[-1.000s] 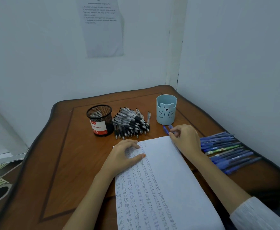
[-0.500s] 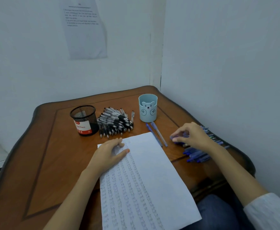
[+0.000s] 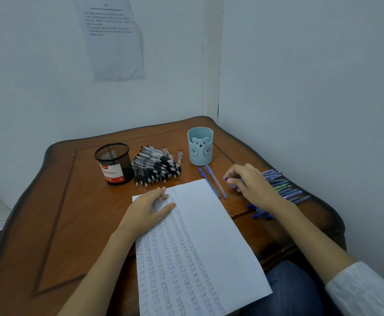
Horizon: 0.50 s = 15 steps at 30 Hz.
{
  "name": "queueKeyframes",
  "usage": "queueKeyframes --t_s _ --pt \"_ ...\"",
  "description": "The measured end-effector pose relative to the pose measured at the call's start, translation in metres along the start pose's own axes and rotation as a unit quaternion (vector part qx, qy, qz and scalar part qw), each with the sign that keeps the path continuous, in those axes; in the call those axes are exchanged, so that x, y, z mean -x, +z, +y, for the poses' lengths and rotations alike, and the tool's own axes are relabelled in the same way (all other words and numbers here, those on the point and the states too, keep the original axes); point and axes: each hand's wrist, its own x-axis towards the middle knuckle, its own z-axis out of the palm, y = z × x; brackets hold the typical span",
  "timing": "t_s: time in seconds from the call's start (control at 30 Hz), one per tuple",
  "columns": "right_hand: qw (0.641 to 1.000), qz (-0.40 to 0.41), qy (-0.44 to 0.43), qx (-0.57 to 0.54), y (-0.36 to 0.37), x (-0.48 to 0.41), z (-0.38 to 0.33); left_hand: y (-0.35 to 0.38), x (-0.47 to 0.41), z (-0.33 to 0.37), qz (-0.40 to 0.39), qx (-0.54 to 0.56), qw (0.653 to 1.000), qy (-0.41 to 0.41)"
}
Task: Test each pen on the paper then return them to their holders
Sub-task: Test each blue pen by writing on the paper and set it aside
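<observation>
One desk (image 3: 50, 224), paper (image 3: 209, 236) at near middle. Left hand (image 3: 147, 208) flat on paper's top-left corner; right hand (image 3: 252, 185) just right of paper, pinching blue pen (image 3: 227, 179). Beyond paper: mesh holder (image 3: 114, 164), bear holder (image 3: 200, 147), heaped black pens (image 3: 157, 166).

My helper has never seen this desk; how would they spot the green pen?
Go to the wooden table's right edge, by the wall, where a row of blue pens lies beside the right hand. The green pen sits mid-row, the only green barrel among blue ones.
</observation>
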Motion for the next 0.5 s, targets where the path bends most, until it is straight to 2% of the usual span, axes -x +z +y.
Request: queueKeyframes --t_s 0.13,0.23,0.33,0.43,0.5 --pt "0.983 0.099 -0.048 -0.148 -0.001 -0.013 -0.031 0.000 0.000 0.000 0.002 -0.001 1.000 -0.005" --pt "0.939 0.141 0.000 -0.314 -0.006 -0.025 -0.056 0.000 0.000 0.000 0.002 -0.004 1.000 -0.003" --pt "0.885 0.123 0.094 -0.440 -0.005 -0.034 -0.070 -0.001 0.000 0.000 0.002 -0.005 1.000 -0.003" --pt "0.836 0.086 0.158 -0.518 0.003 -0.037 -0.076 -0.001 0.000 0.000 -0.001 -0.003 1.000 -0.004" --pt "0.787 0.057 0.191 -0.583 0.009 -0.038 -0.075 -0.001 0.000 -0.001 -0.002 -0.003 1.000 -0.003"
